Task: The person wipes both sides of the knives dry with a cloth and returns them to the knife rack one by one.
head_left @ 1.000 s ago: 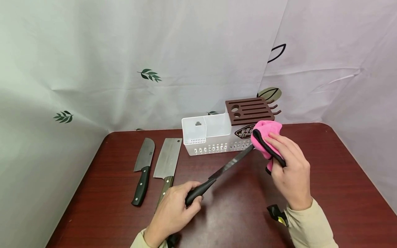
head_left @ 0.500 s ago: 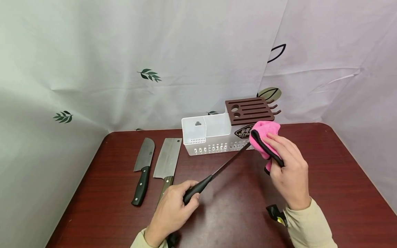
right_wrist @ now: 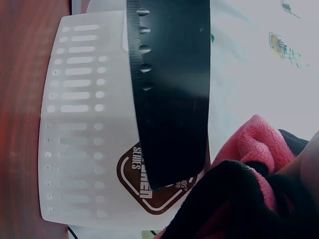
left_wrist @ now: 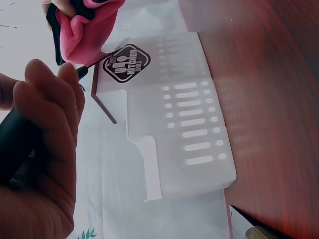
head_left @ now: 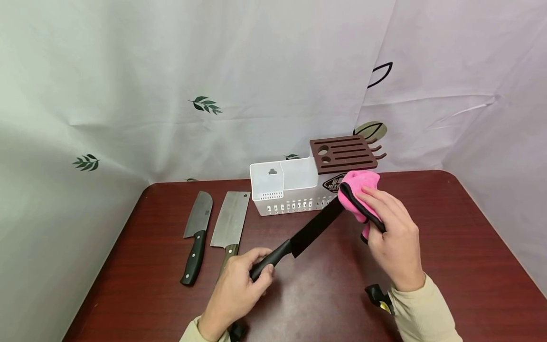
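Note:
My left hand point(head_left: 241, 287) grips the black handle point(head_left: 272, 259) of a kitchen knife, whose broad black blade point(head_left: 318, 228) slants up and right over the table. Small dimples run along one edge of the blade in the right wrist view. My right hand point(head_left: 395, 240) holds a bunched pink cloth point(head_left: 363, 187) with black trim at the blade's far end. The cloth overlaps the tip in the head view, while the blade end point(right_wrist: 174, 172) shows uncovered beside it in the right wrist view. My left fingers point(left_wrist: 55, 94) curl round the handle in the left wrist view.
Behind the knife stands a white perforated holder point(head_left: 295, 199) with a brown slotted top point(head_left: 344, 154) and side hooks. A cleaver point(head_left: 231, 221) and a black-handled knife point(head_left: 198, 232) lie at left on the dark red table point(head_left: 141, 266). A pale curtain point(head_left: 256, 71) hangs behind.
The knife has rolled in my left hand, from a narrow shiny face through nearly edge-on to its broad dark side. Both hands and the cloth have shifted slightly left.

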Demonstrator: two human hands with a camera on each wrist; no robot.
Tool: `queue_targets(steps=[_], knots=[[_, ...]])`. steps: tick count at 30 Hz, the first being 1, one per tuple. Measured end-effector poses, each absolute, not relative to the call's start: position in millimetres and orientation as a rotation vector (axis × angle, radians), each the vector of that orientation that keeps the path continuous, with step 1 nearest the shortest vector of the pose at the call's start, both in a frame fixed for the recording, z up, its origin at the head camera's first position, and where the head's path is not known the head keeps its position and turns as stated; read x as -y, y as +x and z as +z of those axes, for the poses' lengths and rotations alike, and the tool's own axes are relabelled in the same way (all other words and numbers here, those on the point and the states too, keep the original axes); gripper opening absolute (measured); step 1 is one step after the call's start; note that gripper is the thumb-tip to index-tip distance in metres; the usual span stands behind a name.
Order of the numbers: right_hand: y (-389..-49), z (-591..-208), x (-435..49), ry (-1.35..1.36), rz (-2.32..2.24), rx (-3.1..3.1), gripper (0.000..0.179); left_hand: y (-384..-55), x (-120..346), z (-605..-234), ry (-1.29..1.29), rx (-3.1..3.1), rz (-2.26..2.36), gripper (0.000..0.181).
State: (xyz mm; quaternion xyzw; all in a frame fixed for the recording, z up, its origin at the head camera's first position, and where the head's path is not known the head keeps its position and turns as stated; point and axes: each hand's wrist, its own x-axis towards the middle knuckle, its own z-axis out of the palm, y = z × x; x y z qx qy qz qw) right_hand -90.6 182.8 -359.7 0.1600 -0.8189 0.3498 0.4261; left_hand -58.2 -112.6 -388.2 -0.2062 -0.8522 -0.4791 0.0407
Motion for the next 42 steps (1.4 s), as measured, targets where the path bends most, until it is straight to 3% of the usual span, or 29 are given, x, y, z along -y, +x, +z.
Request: queue_targets(steps=[29, 42], knots=[[-91, -374, -182, 0.556, 0.771, 2.279, 0.082, -57, 115, -384, -0.612, 2.572, -1.745, 0.020], [-92, -377, -172, 0.632, 0.786, 2.207, 0.078, -56, 113, -385, -0.578, 2.564, -1.702, 0.013]])
